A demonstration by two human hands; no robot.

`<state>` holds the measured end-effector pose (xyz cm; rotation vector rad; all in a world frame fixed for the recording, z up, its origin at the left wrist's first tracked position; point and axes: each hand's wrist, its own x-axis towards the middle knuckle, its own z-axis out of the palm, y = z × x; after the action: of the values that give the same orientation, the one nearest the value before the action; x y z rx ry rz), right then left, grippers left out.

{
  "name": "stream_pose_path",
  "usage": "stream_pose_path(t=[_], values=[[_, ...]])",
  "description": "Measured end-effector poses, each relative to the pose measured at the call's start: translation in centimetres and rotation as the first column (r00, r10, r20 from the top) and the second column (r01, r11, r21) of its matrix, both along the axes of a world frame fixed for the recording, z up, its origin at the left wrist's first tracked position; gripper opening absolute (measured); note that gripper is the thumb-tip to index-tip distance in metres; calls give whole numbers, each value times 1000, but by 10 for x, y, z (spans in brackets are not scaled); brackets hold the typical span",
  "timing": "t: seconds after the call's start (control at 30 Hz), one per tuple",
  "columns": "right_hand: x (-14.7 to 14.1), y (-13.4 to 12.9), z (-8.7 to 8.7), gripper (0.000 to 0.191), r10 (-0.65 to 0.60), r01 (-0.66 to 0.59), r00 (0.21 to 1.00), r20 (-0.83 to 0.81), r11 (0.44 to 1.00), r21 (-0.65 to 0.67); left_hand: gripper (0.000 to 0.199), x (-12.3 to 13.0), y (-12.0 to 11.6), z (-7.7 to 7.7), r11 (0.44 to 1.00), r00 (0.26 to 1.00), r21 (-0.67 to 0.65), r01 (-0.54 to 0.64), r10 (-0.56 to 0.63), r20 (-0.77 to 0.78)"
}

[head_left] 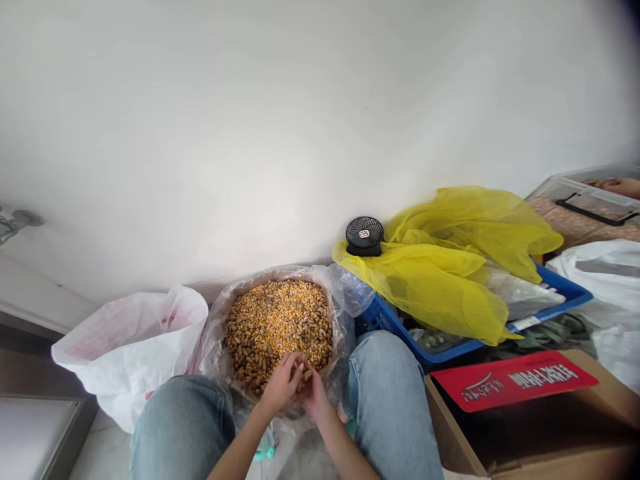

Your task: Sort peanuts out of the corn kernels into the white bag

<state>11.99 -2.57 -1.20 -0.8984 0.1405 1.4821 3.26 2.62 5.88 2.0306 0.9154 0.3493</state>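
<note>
A clear plastic-lined bag [215, 343] stands between the knees, full of yellow-and-white corn kernels [280, 300] mixed with small brown oblong pieces [250, 357] that look like nuts in the shell. Over its near edge, my left hand [284, 381] and my right hand [315, 395] meet with fingers curled in. A few of the brown pieces [304, 377] show between them; both hands appear closed on these. The fingertips partly hide one another, so the exact grip of each is hard to make out.
On the left stands an open white woven sack [125, 333]. To the right, yellow mesh cloth [440, 267] and a small black fan [365, 235] lie over a blue basket [565, 303]. An open cardboard box [453, 427] is near the right knee; a clear bin [575, 207] sits behind.
</note>
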Motion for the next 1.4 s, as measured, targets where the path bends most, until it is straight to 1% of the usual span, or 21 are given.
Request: stream_pose_path(t=[0.1,0.3,0.4,0.47,0.53,0.57,0.63,0.7,0.73,0.8,0.87,0.93,1.0,1.07,1.13,1.2,1.27,1.4], values=[[1,0,6,23,1,-5,991,-131,1000,-23,37,-1,5,-2,990,992,-99,-105,110,55],[3,0,13,22,1,-2,987,-163,1000,-6,38,3,6,-7,939,959,-253,-233,265,101],[4,-2,13,19,-39,40,978,-204,999,-1,39,2,13,-10,911,924,-279,-304,353,147],[4,-4,13,16,-70,72,973,-222,997,5,37,-4,23,-17,896,906,-239,-373,408,114],[4,-7,14,14,-78,84,973,-216,996,19,34,-15,35,-30,874,883,-134,-466,469,-13],[4,-9,14,14,-79,86,974,-212,996,27,35,-21,40,-38,853,853,-61,-518,511,-103],[4,-12,15,13,-81,92,970,-230,995,36,45,-34,48,-55,786,748,77,-613,610,-262],[4,-15,16,12,-91,105,956,-279,994,33,57,-46,53,-71,715,650,154,-682,689,-322],[4,-16,16,11,-98,112,946,-308,993,31,61,-50,55,-77,690,623,166,-705,714,-320],[4,-18,16,11,-107,125,931,-350,992,30,67,-55,59,-86,670,616,161,-725,734,-286],[3,-19,16,11,-110,129,930,-350,991,31,71,-58,64,-89,672,631,143,-727,736,-246],[2,-20,15,13,-99,113,949,-301,993,27,74,-59,71,-90,660,628,126,-741,747,-220],[1,-21,13,15,-80,87,970,-228,996,19,76,-62,78,-89,631,600,106,-768,768,-223],[0,-22,10,16,-72,75,983,-171,997,12,78,-64,85,-91,611,573,93,-786,778,-258],[-1,-24,6,17,-84,85,985,-151,996,-1,79,-66,90,-96,616,564,93,-782,764,-314],[-2,-25,3,17,-95,93,983,-159,996,-16,82,-66,96,-101,633,559,97,-768,737,-380],[-3,-25,0,19,-88,86,982,-166,996,-22,86,-65,102,-107,638,545,96,-764,719,-431],[-3,-24,1,21,-90,87,975,-204,996,-27,92,-62,112,-113,609,498,93,-788,718,-486]])
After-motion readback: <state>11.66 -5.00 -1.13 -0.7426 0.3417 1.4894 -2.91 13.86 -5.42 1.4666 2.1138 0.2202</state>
